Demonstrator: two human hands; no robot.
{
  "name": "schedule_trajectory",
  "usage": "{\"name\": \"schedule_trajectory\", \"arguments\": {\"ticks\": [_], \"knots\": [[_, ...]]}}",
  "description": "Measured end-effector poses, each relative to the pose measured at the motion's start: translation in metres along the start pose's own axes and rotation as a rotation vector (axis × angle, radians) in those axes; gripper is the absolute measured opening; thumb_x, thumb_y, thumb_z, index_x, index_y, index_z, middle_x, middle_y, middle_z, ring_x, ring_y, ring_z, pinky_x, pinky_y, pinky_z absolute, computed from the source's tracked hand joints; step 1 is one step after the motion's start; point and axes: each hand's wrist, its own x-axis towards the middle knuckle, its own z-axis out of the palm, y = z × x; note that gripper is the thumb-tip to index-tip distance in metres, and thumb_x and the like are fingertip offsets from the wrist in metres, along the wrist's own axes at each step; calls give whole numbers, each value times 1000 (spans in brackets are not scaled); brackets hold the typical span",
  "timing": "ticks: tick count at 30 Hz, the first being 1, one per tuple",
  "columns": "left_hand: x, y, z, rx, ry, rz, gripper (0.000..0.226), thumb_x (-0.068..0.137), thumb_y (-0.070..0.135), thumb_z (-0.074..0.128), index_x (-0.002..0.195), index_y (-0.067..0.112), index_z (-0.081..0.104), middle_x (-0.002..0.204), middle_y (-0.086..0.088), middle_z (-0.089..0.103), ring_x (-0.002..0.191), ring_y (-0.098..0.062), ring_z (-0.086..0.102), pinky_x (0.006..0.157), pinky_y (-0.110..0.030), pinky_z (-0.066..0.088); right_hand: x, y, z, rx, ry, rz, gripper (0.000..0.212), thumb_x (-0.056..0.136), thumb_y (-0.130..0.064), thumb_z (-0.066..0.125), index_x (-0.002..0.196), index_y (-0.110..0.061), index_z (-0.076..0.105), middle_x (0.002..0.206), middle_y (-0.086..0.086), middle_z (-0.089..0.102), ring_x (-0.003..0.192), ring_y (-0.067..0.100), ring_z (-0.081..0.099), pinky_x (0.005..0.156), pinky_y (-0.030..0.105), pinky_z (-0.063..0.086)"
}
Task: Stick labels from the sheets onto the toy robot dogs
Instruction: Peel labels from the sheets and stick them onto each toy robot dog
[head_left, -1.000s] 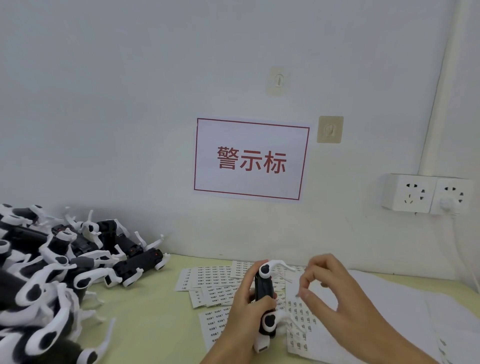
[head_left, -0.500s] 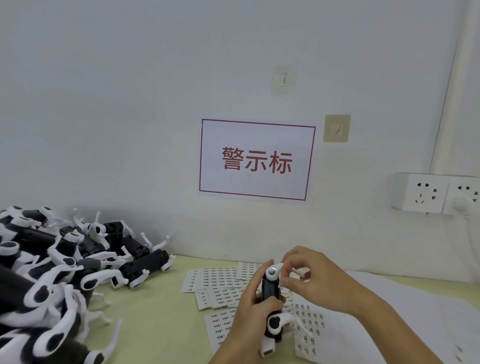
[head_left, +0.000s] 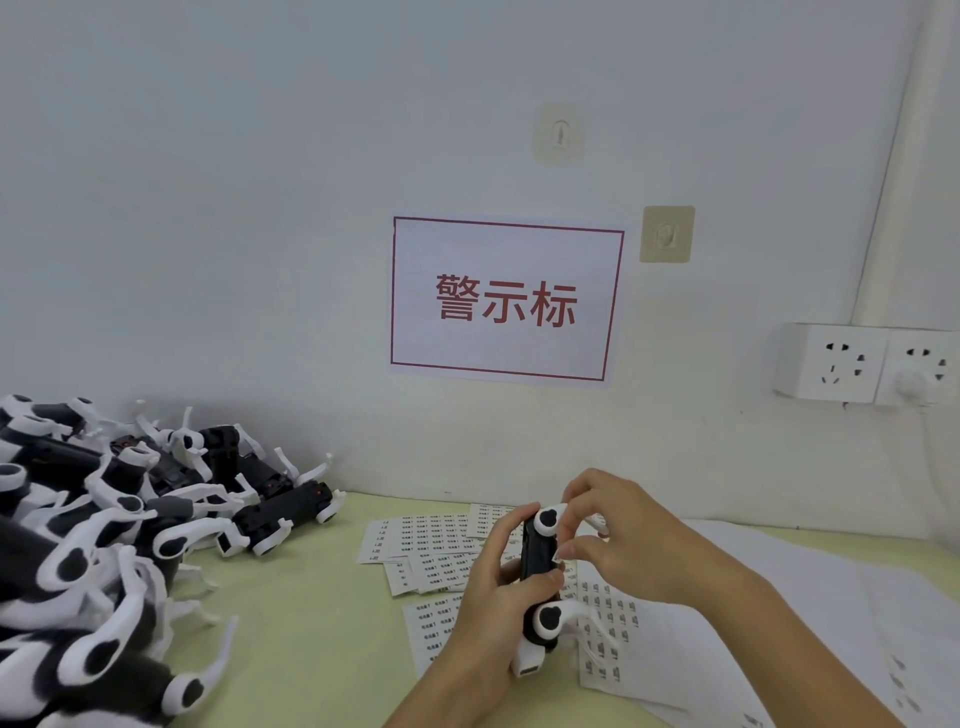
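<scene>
The left hand (head_left: 488, 603) grips one toy dog (head_left: 540, 577) upright above the label sheets (head_left: 436, 551), while the right hand (head_left: 618, 540) pinches at its black side, thumb against it. About five printed sheets lie overlapping on the table (head_left: 311, 623). The pile of dogs (head_left: 114, 519) at left is too tangled to count.

Toy robot dogs (head_left: 93, 545) black with white legs; table (head_left: 311, 623) pale yellow-green; sign (head_left: 506, 299) white (red border, red characters).
</scene>
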Motion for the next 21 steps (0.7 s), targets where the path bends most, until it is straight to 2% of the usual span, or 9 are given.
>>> {"name": "schedule_trajectory", "arguments": {"ticks": [3,6,9,16,21], "knots": [[0,0,0,-21,-15,-5,68,64,8,74,121,44,65,93,-13,72,80,-26,67,86,-52,55,1,-1,2,-39,4,-5,24,89,-29,70,68,-38,63,104,-24,48,98,-6,49,81,15,36],[0,1,1,-25,-13,-9,68,63,9,74,121,43,65,101,-19,71,80,-26,66,81,-45,55,2,-1,3,-59,20,-18,24,90,-29,69,69,-39,63,103,-23,48,96,-6,49,79,15,36],[0,2,1,-42,-7,-6,69,62,8,74,122,41,65,110,-26,67,84,-30,67,86,-51,54,2,-3,4,-62,34,-27,22,91,-29,68,72,-39,63,103,-23,47,97,-6,48,82,17,38],[0,2,0,-47,-3,-11,70,62,7,74,122,41,65,109,-27,67,85,-35,67,90,-65,50,1,-4,4,-3,-14,0,21,89,-24,71,69,-32,67,105,-21,45,95,-3,49,77,15,37],[0,1,0,-37,-3,-7,69,63,9,74,122,42,64,106,-24,69,82,-30,67,82,-50,55,2,-5,4,-25,1,-2,22,90,-24,70,69,-32,66,106,-20,45,93,-3,48,75,14,36]]}}
